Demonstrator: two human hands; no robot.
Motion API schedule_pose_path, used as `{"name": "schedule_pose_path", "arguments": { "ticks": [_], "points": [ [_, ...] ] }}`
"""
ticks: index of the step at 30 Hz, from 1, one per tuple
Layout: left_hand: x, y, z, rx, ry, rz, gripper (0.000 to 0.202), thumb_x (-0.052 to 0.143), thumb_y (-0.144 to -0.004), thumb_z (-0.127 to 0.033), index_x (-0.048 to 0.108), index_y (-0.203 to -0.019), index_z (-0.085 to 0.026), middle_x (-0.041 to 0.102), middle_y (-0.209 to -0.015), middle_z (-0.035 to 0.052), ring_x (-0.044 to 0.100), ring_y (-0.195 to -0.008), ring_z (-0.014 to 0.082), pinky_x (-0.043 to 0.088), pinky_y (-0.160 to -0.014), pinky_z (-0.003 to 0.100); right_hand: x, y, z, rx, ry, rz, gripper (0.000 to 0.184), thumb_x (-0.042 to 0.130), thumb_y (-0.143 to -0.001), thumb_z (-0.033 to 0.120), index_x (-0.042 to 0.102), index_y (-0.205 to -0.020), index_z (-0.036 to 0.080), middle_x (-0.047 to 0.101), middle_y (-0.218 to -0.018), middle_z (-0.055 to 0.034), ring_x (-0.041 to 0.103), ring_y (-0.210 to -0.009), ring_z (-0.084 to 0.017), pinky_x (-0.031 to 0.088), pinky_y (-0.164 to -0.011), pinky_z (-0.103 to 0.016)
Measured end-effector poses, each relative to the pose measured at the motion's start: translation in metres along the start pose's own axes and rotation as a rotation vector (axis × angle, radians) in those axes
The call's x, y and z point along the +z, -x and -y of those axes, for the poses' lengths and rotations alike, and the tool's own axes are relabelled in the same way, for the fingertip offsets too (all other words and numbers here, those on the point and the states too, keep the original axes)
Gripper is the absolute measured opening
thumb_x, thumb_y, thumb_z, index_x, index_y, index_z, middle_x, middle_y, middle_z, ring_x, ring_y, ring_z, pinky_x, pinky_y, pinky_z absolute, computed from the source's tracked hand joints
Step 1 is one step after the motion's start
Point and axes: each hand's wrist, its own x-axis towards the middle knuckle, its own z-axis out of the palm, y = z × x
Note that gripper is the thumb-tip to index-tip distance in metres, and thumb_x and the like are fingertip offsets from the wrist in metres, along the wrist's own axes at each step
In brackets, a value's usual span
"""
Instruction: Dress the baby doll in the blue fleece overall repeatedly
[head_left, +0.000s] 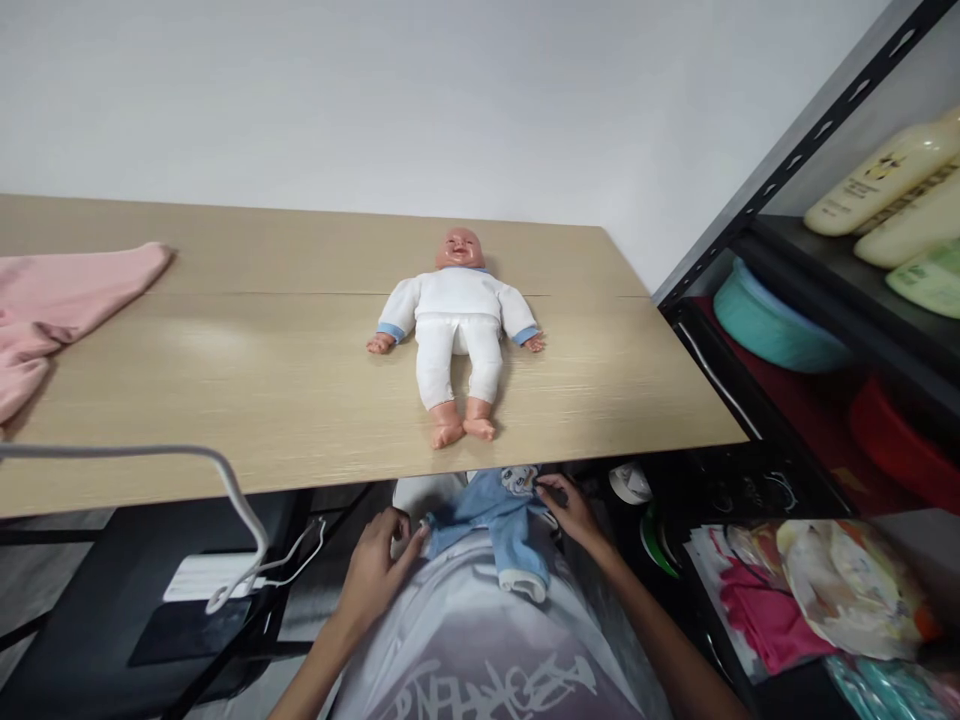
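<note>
A small blue garment (480,515) with a cartoon face print and a white cuff lies across my lap below the table edge. My left hand (382,555) pinches its left side between thumb and fingers. On the other side, my right hand (574,510) has its fingertips closed on the cloth beside the print. One sleeve or leg of the garment hangs toward me. Beyond the edge, a baby doll (459,320) lies face up on the wooden table (285,370), in a white top with blue cuffs and white trousers, its feet toward me.
Pink cloth (67,310) lies at the table's left. A white cable (180,452) crosses in front of a chair (97,590) bearing a white power bank (206,578). On the right, a black shelf (765,235) holds bottles (877,185) and a teal basin (776,325); packed items sit lower.
</note>
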Motion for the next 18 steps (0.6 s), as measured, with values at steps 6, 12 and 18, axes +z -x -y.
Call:
{"name": "schedule_pose_path", "arguments": {
  "ticks": [6, 12, 18],
  "points": [
    [0.012, -0.04, -0.045, 0.243, 0.076, 0.192, 0.025, 0.06, -0.112, -0.047, 0.069, -0.107, -0.024, 0.076, -0.105, 0.0082, 0.071, -0.102, 0.0274, 0.058, -0.094, 0.041, 0.007, -0.026, 0.011, -0.047, 0.041, 0.056, 0.057, 0.083, -0.085, 0.058, 0.073, -0.129, 0.023, 0.074, -0.142, -0.0163, 0.064, -0.141, -0.039, 0.045, -0.126, -0.066],
    [0.051, -0.092, -0.078, 0.412, 0.062, 0.434, 0.032, 0.064, -0.11, -0.041, 0.07, -0.136, -0.024, 0.073, -0.145, 0.0152, 0.067, -0.137, 0.0361, 0.055, -0.119, 0.054, 0.014, -0.068, 0.018, -0.041, -0.003, 0.221, 0.06, 0.09, -0.079, 0.055, 0.074, -0.126, 0.021, 0.082, -0.131, -0.0161, 0.076, -0.126, -0.037, 0.057, -0.114, -0.058],
    [0.039, -0.106, -0.083, 0.446, 0.073, 0.593, 0.034, 0.065, -0.109, -0.035, 0.071, -0.141, -0.026, 0.073, -0.147, 0.0145, 0.068, -0.14, 0.0363, 0.053, -0.121, 0.056, -0.004, -0.065, 0.055, -0.1, 0.0, 0.282, 0.046, 0.089, -0.081, 0.042, 0.078, -0.119, 0.018, 0.084, -0.126, -0.0176, 0.076, -0.124, -0.038, 0.056, -0.114, -0.058]
  ]
}}
